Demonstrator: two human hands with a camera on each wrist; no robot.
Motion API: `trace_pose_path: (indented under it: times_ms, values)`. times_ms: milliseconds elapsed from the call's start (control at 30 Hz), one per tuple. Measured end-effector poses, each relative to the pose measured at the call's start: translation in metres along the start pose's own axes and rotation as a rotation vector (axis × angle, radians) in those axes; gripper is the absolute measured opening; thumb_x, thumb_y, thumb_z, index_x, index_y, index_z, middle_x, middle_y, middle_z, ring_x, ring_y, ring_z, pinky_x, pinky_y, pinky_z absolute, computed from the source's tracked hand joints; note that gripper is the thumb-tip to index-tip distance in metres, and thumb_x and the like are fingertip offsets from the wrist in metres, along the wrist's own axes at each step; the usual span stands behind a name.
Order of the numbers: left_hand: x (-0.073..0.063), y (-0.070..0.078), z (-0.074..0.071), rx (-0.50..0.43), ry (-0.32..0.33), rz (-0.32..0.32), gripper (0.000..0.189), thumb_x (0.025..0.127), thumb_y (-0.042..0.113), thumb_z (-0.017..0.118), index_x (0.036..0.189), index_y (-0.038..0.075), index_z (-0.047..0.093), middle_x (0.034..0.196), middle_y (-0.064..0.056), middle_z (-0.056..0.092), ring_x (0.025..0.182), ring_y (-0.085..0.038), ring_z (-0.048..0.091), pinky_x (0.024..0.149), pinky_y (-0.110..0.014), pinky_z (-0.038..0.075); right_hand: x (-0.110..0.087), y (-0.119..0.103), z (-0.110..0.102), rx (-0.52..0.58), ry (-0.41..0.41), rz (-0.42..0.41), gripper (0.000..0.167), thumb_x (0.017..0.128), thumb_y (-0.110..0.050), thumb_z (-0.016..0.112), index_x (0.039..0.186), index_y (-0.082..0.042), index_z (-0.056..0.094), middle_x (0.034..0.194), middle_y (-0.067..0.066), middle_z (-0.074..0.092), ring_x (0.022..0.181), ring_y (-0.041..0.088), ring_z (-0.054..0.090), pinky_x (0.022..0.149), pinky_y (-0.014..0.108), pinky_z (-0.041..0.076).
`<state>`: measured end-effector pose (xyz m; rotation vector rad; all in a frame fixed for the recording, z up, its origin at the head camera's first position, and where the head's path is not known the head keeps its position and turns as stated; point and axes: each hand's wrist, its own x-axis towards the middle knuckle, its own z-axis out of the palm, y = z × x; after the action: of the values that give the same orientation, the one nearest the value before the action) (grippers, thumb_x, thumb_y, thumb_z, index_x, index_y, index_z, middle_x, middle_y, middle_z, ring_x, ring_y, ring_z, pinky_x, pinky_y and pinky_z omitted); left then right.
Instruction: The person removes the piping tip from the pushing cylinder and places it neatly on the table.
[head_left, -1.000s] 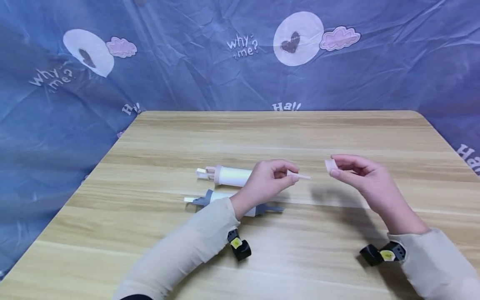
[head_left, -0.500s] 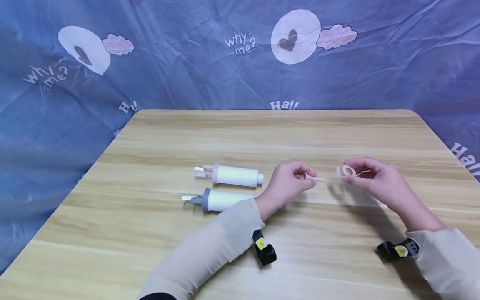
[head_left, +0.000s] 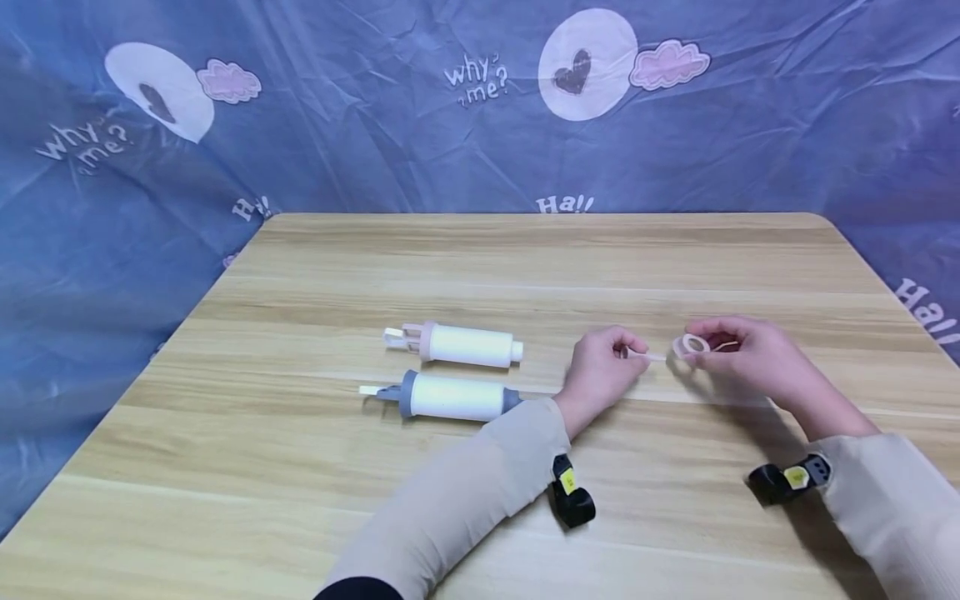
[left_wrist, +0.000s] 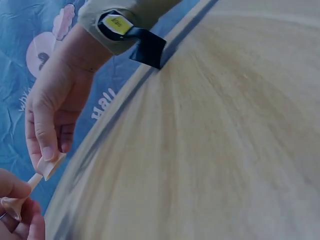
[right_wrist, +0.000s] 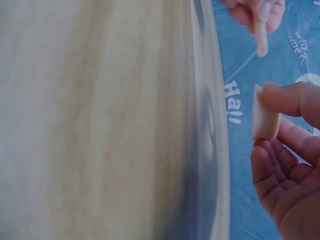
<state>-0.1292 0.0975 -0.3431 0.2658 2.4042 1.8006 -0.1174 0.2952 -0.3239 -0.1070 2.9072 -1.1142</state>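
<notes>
My left hand point(head_left: 602, 367) pinches a small pale nozzle-like piece point(head_left: 656, 357) between thumb and fingers, its thin stem pointing right. The left wrist view shows the piece's flared end point(left_wrist: 14, 206) by the fingers. With thumb and fingertips, my right hand point(head_left: 757, 362) grips a short pale ring-shaped cap point(head_left: 679, 347), its round opening facing the head camera. Both pieces are held above the table. In the right wrist view a gap separates the stem tip point(right_wrist: 261, 47) from the cap point(right_wrist: 266, 119).
Two white cylinders lie left of my hands: one with a pink collar point(head_left: 472, 346), one with a grey collar point(head_left: 456, 397). My left forearm covers the grey one's right end. Behind the wooden table point(head_left: 525, 258) hangs a blue printed cloth point(head_left: 375, 108).
My left hand has moved right with the nozzle-like piece, closer to the cap, uncovering more of the cylinders. My right hand has shifted slightly right, and the cap has turned to show its opening.
</notes>
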Motion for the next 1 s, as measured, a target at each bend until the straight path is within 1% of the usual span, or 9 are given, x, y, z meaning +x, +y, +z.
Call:
trace_pose_path:
  times_ms: [133, 267, 467, 600, 667, 800, 867, 1000]
  values:
    - [0.002, -0.004, 0.005, 0.097, 0.025, 0.008, 0.007, 0.077, 0.007, 0.070, 0.077, 0.013, 0.069, 0.061, 0.009, 0.046, 0.058, -0.002, 0.041, 0.053, -0.016, 0.034, 0.004, 0.003, 0.001, -0.012, -0.033, 0.007, 0.046, 0.080, -0.025, 0.073, 0.115, 0.001, 0.060, 0.098, 0.015, 0.064, 0.075, -0.006, 0.053, 0.065, 0.014, 0.044]
    - [0.004, -0.005, 0.011, 0.159, 0.038, 0.043, 0.005, 0.079, 0.010, 0.069, 0.079, 0.015, 0.068, 0.063, 0.009, 0.046, 0.059, -0.002, 0.042, 0.052, -0.016, 0.034, 0.008, 0.006, 0.001, -0.013, -0.053, 0.006, 0.044, 0.081, -0.021, 0.072, 0.115, 0.003, 0.060, 0.101, 0.019, 0.064, 0.076, -0.007, 0.052, 0.065, 0.014, 0.045]
    - [0.007, -0.006, 0.019, 0.264, 0.040, 0.092, 0.005, 0.081, 0.011, 0.069, 0.080, 0.016, 0.068, 0.064, 0.010, 0.049, 0.060, -0.002, 0.044, 0.052, -0.014, 0.034, 0.010, 0.011, 0.002, 0.012, -0.072, 0.026, 0.043, 0.081, -0.021, 0.071, 0.115, 0.004, 0.059, 0.098, 0.015, 0.064, 0.075, -0.006, 0.053, 0.064, 0.016, 0.046]
    - [0.010, -0.010, 0.019, 0.305, 0.043, 0.127, 0.005, 0.082, 0.011, 0.069, 0.082, 0.016, 0.069, 0.065, 0.010, 0.051, 0.061, -0.002, 0.044, 0.055, -0.013, 0.034, 0.012, 0.013, 0.004, 0.024, -0.083, 0.045, 0.044, 0.080, -0.021, 0.072, 0.115, 0.003, 0.059, 0.094, 0.009, 0.063, 0.075, -0.003, 0.053, 0.063, 0.017, 0.046]
    - [0.011, -0.012, 0.019, 0.332, 0.046, 0.146, 0.005, 0.082, 0.012, 0.068, 0.082, 0.016, 0.069, 0.067, 0.010, 0.051, 0.063, -0.002, 0.043, 0.057, -0.012, 0.033, 0.012, 0.013, 0.005, 0.027, -0.086, 0.041, 0.044, 0.080, -0.020, 0.072, 0.115, 0.003, 0.059, 0.092, 0.007, 0.063, 0.075, -0.003, 0.052, 0.063, 0.017, 0.045]
    - [0.013, -0.013, 0.019, 0.399, 0.051, 0.182, 0.004, 0.083, 0.013, 0.068, 0.084, 0.017, 0.070, 0.067, 0.010, 0.054, 0.065, -0.002, 0.043, 0.059, -0.011, 0.032, 0.012, 0.014, 0.006, 0.020, -0.093, 0.046, 0.044, 0.080, -0.020, 0.072, 0.116, 0.003, 0.058, 0.093, 0.008, 0.063, 0.075, -0.003, 0.052, 0.063, 0.017, 0.045]
    - [0.014, -0.012, 0.019, 0.417, 0.050, 0.191, 0.004, 0.083, 0.013, 0.067, 0.084, 0.017, 0.070, 0.067, 0.010, 0.055, 0.066, -0.002, 0.043, 0.059, -0.010, 0.032, 0.012, 0.013, 0.007, 0.011, -0.093, 0.048, 0.045, 0.081, -0.021, 0.072, 0.116, 0.003, 0.058, 0.094, 0.009, 0.063, 0.075, -0.002, 0.052, 0.063, 0.017, 0.045]
    - [0.014, -0.012, 0.019, 0.438, 0.041, 0.184, 0.005, 0.083, 0.013, 0.067, 0.085, 0.017, 0.070, 0.072, 0.011, 0.061, 0.069, -0.002, 0.046, 0.061, -0.010, 0.033, 0.012, 0.013, 0.007, 0.005, -0.100, 0.057, 0.045, 0.081, -0.021, 0.072, 0.117, 0.002, 0.058, 0.095, 0.009, 0.062, 0.075, -0.002, 0.052, 0.063, 0.017, 0.044]
